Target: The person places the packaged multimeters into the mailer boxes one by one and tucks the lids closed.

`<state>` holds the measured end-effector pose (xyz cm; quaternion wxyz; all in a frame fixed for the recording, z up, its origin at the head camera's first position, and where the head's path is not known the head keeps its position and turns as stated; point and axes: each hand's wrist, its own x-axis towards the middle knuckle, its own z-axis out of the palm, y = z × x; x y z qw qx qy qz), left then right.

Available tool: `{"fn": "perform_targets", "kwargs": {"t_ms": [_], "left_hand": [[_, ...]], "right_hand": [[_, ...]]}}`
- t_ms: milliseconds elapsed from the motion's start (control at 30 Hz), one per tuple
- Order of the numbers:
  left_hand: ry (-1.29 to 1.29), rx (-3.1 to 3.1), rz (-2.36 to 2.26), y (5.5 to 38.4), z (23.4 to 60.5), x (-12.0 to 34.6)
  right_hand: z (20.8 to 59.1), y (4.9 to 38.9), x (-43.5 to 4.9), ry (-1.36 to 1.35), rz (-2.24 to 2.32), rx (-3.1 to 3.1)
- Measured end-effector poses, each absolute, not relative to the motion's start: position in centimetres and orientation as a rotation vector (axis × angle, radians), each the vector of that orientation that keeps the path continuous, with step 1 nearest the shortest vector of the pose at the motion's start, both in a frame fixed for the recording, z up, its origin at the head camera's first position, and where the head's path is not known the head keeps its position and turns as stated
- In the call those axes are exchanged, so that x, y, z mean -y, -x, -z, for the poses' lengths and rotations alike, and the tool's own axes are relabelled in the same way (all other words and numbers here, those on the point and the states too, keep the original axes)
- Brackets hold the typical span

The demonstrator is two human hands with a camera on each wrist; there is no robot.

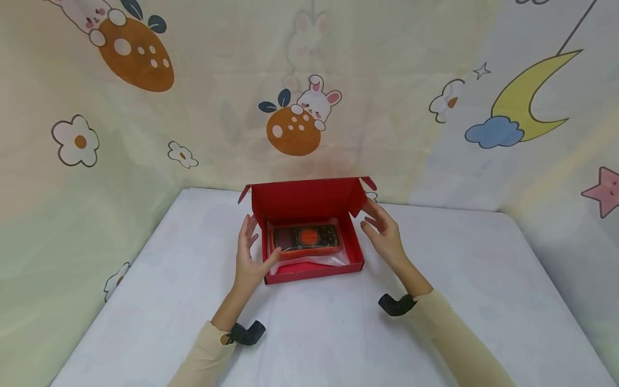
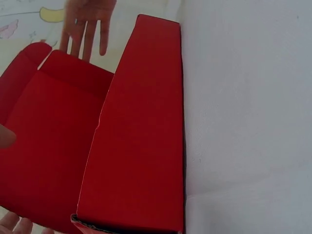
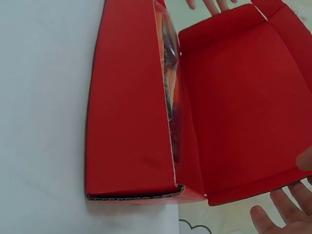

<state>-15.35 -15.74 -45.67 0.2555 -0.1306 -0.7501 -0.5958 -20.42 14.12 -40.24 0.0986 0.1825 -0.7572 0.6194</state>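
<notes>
- Red box (image 1: 314, 275) sits on the white tabletop (image 1: 314, 344), toward the back edge, roughly centered between both hands.
- Lid (image 1: 302, 196) is up, hinged at the rear wall, inside face toward the wearer. Small side flaps stick out at its top corners.
- Meter (image 1: 290, 238) lies in the box: dark face, round orange dial (image 1: 309, 237), orange edge. Lies lengthwise, left to right.
- Clear plastic wrap (image 1: 338, 259) around the meter, crumpled along the front side.
- Left hand (image 1: 247, 267) at the box's left side. Fingers (image 1: 244, 231) spread, pointing up along the wall; thumb reaches over the left wall, in front of the meter's near-left corner. Not pinching. Can't tell if it touches.
- Right hand (image 1: 387, 239) at the lid's right side. Fingers extended and a bit apart, lightly bent, tips by the lid edge; thumb well clear of them. Right wrist view puts that thumb over the lid's inner face, fingers outside the edge. Contact: can't tell.
- Both wrists carry black mounts (image 1: 247, 333), just past cream sleeves (image 1: 205, 355).
- Printed backdrop (image 1: 387, 134) behind: rabbits, flowers, moon, star.
</notes>
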Motion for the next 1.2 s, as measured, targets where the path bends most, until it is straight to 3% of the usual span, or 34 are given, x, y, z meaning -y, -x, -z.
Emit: {"fn": "perform_targets", "kwargs": {"t_ms": [233, 400, 1200], "left_hand": [[0.436, 2.069, 1.617, 15.7, 45.5, 15.4], [0.466, 2.066, 1.616, 16.3, 45.2, 15.3], [0.413, 2.083, 1.567, 15.4, 45.2, 15.4]], "right_hand": [[41.6, 21.4, -14.4, -0.551, -1.854, 2.209], [40.4, 21.1, -14.3, -0.567, -1.847, 2.208], [41.2, 20.9, -12.6, -0.499, -1.909, 2.191]]}}
